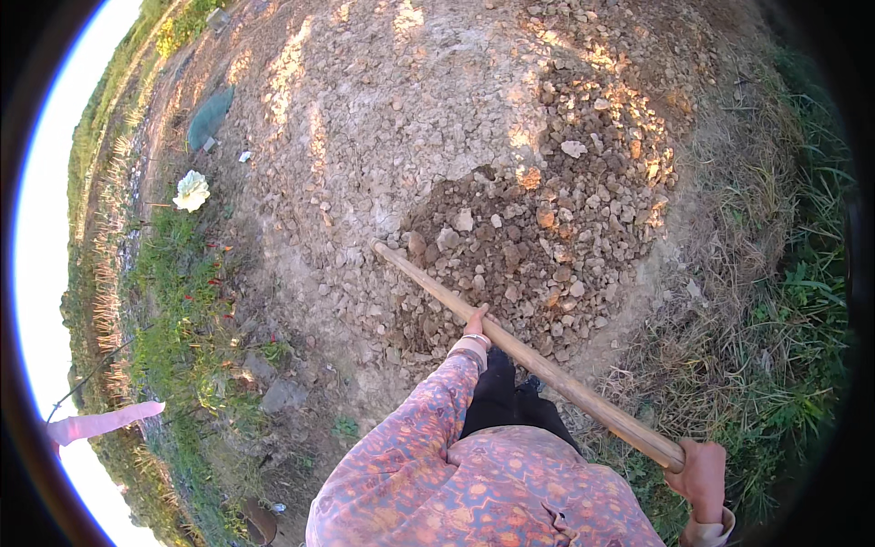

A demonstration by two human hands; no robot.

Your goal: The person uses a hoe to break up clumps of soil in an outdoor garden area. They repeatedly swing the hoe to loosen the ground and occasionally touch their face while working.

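A long wooden tool handle (547, 372) slants across in front of me, from the lower right up to the left over the soil. My left hand (480, 323) grips it around mid-length, with a bracelet on that wrist. Farther back, my right hand (698, 472) is closed around the near end at my right side. The far end lies by the left edge of a patch of broken soil (519, 256). No tool head can be made out there. Loose clods and stones cover the patch, darker than the cracked, pale ground (383, 137) beside it.
Dry grass (711, 342) and green grass (806, 301) border the right side. At left grow green plants with red spots (178, 294) and a pale flower-like thing (191, 191). A pink strip (109, 422) hangs at the far left. My dark shoes (530, 385) stand near the clods.
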